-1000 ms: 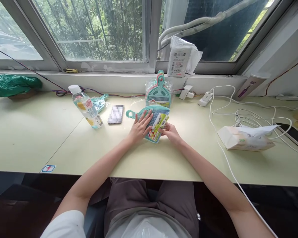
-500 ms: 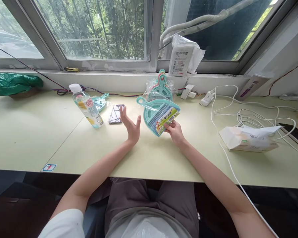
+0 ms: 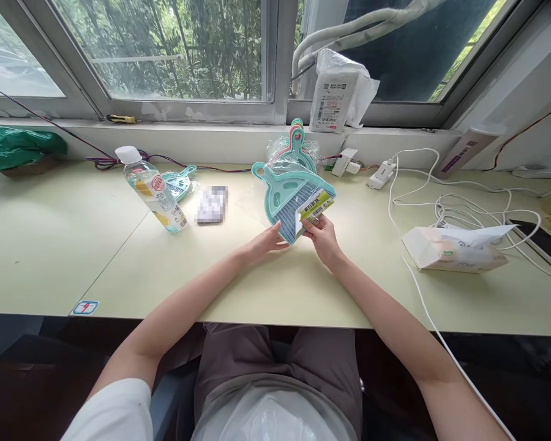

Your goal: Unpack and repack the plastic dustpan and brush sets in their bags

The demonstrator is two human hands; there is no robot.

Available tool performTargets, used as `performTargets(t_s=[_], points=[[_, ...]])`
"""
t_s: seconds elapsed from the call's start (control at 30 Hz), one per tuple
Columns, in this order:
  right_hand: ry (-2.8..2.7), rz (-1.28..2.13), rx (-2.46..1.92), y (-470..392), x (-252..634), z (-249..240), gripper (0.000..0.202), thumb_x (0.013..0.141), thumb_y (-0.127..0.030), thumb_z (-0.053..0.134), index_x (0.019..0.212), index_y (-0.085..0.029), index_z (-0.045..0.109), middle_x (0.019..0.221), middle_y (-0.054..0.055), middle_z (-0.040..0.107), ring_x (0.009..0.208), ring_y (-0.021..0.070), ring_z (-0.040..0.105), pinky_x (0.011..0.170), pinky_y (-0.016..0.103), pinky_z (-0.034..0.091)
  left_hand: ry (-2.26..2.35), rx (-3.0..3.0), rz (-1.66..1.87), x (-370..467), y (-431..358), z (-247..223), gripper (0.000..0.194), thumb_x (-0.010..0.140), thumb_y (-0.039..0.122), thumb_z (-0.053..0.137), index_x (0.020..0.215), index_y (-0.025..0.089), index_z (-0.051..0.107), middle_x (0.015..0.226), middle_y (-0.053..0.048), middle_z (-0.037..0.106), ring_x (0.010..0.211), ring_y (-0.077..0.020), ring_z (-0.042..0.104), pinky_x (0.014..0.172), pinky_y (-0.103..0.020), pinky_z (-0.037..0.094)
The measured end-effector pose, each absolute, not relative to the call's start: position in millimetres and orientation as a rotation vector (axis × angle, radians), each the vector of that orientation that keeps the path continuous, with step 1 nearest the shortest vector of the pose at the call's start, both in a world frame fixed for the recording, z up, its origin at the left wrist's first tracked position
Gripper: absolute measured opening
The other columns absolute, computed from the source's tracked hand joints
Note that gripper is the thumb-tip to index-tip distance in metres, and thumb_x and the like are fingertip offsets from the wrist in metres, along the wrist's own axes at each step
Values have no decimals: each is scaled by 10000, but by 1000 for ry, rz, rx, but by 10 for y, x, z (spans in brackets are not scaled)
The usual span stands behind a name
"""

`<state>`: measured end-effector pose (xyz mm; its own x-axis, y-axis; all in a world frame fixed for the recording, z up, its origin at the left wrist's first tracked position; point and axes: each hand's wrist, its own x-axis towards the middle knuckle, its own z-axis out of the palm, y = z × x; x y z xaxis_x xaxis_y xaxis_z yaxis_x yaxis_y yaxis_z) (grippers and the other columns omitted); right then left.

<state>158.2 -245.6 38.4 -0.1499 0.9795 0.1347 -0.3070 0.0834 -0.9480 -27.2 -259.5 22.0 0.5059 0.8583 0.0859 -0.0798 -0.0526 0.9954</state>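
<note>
A teal dustpan set [image 3: 287, 195] with bluish bristles and a yellow-green label is tilted above the table, its looped handle toward the upper left. My right hand [image 3: 322, 239] grips its lower right edge by the label. At its lower left edge is my left hand [image 3: 267, 240], thumb on top and the other fingers underneath. Behind it, more dustpans [image 3: 296, 142] in clear wrap lean by the sill. Another small teal set [image 3: 179, 184] lies behind the bottle.
A drink bottle [image 3: 151, 190] stands left, beside a blurred flat object [image 3: 212, 204]. On the right are a tissue pack [image 3: 457, 248], white cables, an adapter [image 3: 381, 174] and a phone [image 3: 542, 244]. A wrapped paper pack [image 3: 333, 101] stands on the sill.
My left hand has come down and right from its raised, open pose and now holds the dustpan set's lower left edge. My right hand keeps its grip. The view has shifted slightly.
</note>
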Motion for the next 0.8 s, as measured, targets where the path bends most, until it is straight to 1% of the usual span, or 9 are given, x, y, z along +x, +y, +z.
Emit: performTargets(t_s=[0.13,0.2,0.23,0.3,0.4,0.47,0.53,0.7,0.8], points=[[-1133,1323,-870,-2439,1609,368,443,670,-443,781,995,-222,577,1039,53,704,971,211,670,868,417,575,1234,1454,1402,-334,-2552,185,657,910,598,403,1472,311,222,1468,-116,409,1350,-259,416,1041,-464,417],[-1117,1312,-890,-2436,1611,367,458,662,-440,788,1002,-218,577,1030,49,704,953,209,673,871,430,574,1545,1398,1709,-406,-2563,248,678,920,590,382,1481,295,139,1523,-126,292,1400,-252,326,1086,-450,359],[-1114,1311,-899,-2436,1607,367,468,652,-441,795,1000,-215,579,1017,48,705,937,209,676,866,436,577,1644,1418,1818,-438,-2582,297,644,931,579,362,1468,287,159,1519,-127,285,1390,-244,333,1086,-434,352],[-1134,1312,-917,-2437,1584,363,491,625,-449,810,991,-209,588,985,47,707,904,213,681,835,440,590,1694,1630,1885,-466,-2641,410,521,949,540,355,1391,269,309,1422,-117,412,1286,-220,442,1039,-392,381],[-1218,1330,-927,-2449,1528,345,510,585,-465,827,967,-208,606,955,47,707,860,218,684,758,427,613,1633,2003,1670,-398,-2737,527,376,947,493,409,1217,238,472,1044,-58,626,1012,-194,571,930,-364,411],[-1299,1371,-911,-2465,1494,329,513,575,-469,830,965,-214,616,941,44,710,829,217,684,715,413,620,1617,2167,1466,-322,-2775,538,358,930,463,468,1198,227,476,855,-17,632,895,-193,580,879,-359,400],[-1378,1424,-883,-2484,1471,316,521,576,-466,829,987,-218,626,929,41,715,811,219,687,695,404,622,1608,2292,1295,-268,-2789,513,344,911,405,517,1199,220,477,772,4,611,827,-191,574,832,-345,385],[-1421,1476,-877,-2503,1466,308,532,596,-472,820,1017,-210,629,907,49,725,822,243,698,673,396,620,1614,2362,1202,-271,-2795,490,281,895,201,454,1167,230,521,709,28,580,717,-167,552,758,-318,370],[-1404,1483,-887,-2499,1472,314,516,597,-475,822,995,-207,632,889,50,727,796,241,702,671,399,619,1651,2474,1129,-284,-2816,537,219,871,164,447,965,233,632,738,-10,601,760,-190,552,751,-343,370]])
